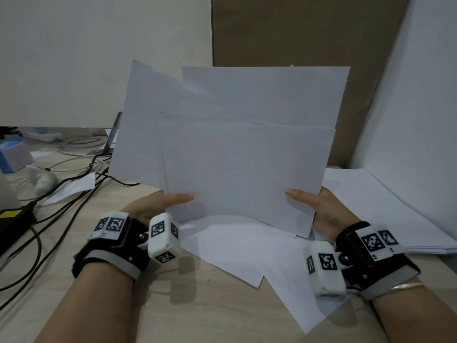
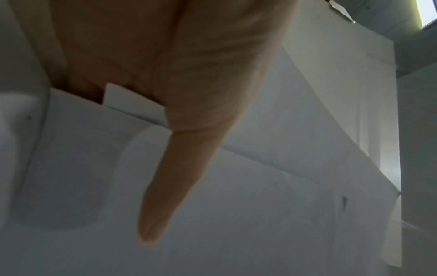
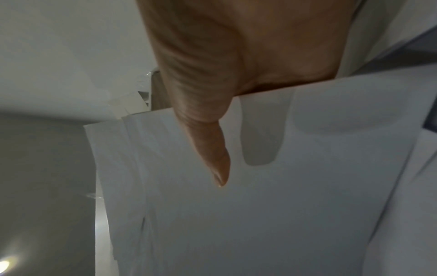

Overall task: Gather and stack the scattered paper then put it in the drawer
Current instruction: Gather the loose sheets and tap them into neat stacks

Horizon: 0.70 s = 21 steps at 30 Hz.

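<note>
I hold an uneven bundle of white paper sheets (image 1: 237,149) upright above the table, its edges fanned and out of line. My left hand (image 1: 158,204) pinches the bundle's lower left, thumb across the front sheet (image 2: 260,205). My right hand (image 1: 319,206) pinches the lower right, thumb on the front sheet (image 3: 283,205). The fingers of both hands are hidden behind the paper. Two more loose sheets (image 1: 247,248) lie flat on the table under the bundle. No drawer shows in any view.
A thick flat pile of white paper (image 1: 395,214) lies at the right. Black cables (image 1: 74,194), a power adapter (image 1: 14,216) and a blue-white box (image 1: 14,154) crowd the table's left. A brown board (image 1: 309,33) leans on the wall behind.
</note>
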### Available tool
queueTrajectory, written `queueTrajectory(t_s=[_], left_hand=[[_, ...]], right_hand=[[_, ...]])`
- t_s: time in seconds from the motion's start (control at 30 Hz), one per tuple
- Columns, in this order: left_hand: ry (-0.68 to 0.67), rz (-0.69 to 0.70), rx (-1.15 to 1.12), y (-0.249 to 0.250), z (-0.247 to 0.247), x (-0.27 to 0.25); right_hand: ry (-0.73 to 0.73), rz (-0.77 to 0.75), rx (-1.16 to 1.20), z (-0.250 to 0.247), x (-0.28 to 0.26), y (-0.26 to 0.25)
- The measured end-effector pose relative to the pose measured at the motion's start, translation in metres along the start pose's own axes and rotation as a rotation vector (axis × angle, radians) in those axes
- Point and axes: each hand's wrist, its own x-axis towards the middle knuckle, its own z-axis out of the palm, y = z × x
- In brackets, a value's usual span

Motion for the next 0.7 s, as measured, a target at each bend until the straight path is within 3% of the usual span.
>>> queueTrajectory(t_s=[0.1,0.23,0.33,0.6,0.7], left_hand=[[-0.045,0.082,0.068,0.000,0.001,0.001],[0.156,0.210,-0.078,0.006,0.012,0.003],[0.174,0.256,-0.191,0.010,0.013,0.007],[0.448,0.285,-0.379,0.001,-0.011,0.017],[0.516,0.341,-0.584,0.001,-0.006,0.016]], right_hand=[[0.039,0.036,0.012,0.002,0.000,0.003],[0.127,0.006,0.005,0.004,0.001,0.004],[0.222,0.008,-0.077,0.002,0.002,0.004],[0.178,0.093,-0.128,0.001,-0.001,0.008],[0.200,0.135,-0.129,0.000,0.002,0.013]])
